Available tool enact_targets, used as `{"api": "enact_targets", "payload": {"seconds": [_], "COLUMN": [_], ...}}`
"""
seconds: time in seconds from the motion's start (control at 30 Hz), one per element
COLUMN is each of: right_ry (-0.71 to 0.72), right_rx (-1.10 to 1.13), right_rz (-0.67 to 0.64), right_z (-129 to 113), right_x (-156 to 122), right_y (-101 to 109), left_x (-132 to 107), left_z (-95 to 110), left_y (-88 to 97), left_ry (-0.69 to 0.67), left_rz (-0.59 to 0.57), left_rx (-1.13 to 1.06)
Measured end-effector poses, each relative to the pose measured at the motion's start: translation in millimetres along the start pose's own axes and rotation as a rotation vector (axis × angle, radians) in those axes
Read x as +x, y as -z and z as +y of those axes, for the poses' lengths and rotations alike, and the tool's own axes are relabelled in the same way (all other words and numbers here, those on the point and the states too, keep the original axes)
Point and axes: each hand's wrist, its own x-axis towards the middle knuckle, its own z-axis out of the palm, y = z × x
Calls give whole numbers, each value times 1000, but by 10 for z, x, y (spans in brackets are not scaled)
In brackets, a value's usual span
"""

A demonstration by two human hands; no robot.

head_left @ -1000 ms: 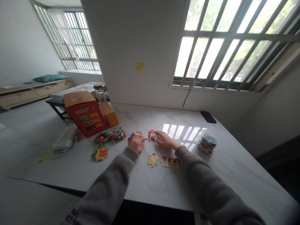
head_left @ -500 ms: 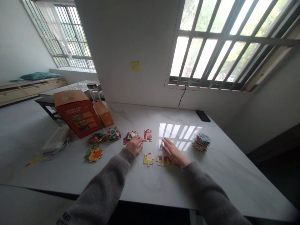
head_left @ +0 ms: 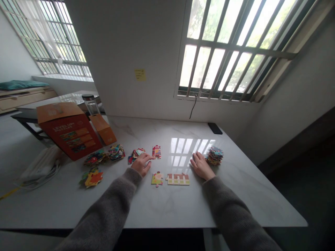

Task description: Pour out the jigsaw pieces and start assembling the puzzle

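My left hand (head_left: pixel 141 164) rests low over the table with index finger and thumb apart, holding nothing. Its index fingertip is at the lower edge of a red puzzle piece (head_left: pixel 156 152), and a small pile of puzzle pieces (head_left: pixel 135 154) lies just behind the hand. My right hand (head_left: pixel 202 167) is open, fingers stretched, beside a tall stack of puzzle pieces (head_left: pixel 215 155); whether its fingers touch the stack I cannot tell. Between the hands and nearer to me lie a yellow-green puzzle piece (head_left: pixel 157 179) and a joined strip of puzzle pieces with a fence picture (head_left: pixel 178 179), slightly apart.
More puzzle piles (head_left: pixel 96 158) and yellow-orange pieces (head_left: pixel 92 178) lie on the left. Behind them stand an orange puzzle box (head_left: pixel 70 132) and a smaller open box (head_left: pixel 103 129). A power strip (head_left: pixel 42 164), a glass jar (head_left: pixel 90 104) and a black phone (head_left: pixel 215 128) are also there.
My right hand has moved right, off the fence strip and over to the tall stack. My left hand stays by the red piece. The whole view has shifted, so things appear farther left.
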Motion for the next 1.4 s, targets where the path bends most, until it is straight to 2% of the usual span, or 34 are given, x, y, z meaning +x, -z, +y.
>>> {"api": "enact_targets", "payload": {"seconds": [0.2,0.43,0.57,0.7,0.8,0.9,1.07,1.4], "right_ry": [-83,-94,-28,120,188,209,213,208], "right_rx": [-58,-91,-30,114,197,251,316,367], "right_rz": [-52,-63,-34,-38,-26,-20,-26,-40], "right_z": [165,247,82,-276,-515,-636,-688,-724], "right_x": [-47,-80,-76,-50,-20,7,16,3], "right_y": [95,120,93,74,78,89,104,143], "left_x": [3,-1,4,-12,-29,-27,-2,12], "left_z": [-21,-86,-232,-412,-496,-508,-468,-294], "left_y": [-3,23,201,341,319,230,135,187], "left_ry": [-20,-63,64,222,279,282,294,373], "left_rz": [21,66,206,278,248,167,52,31], "left_rx": [18,80,180,271,322,331,350,434]}}
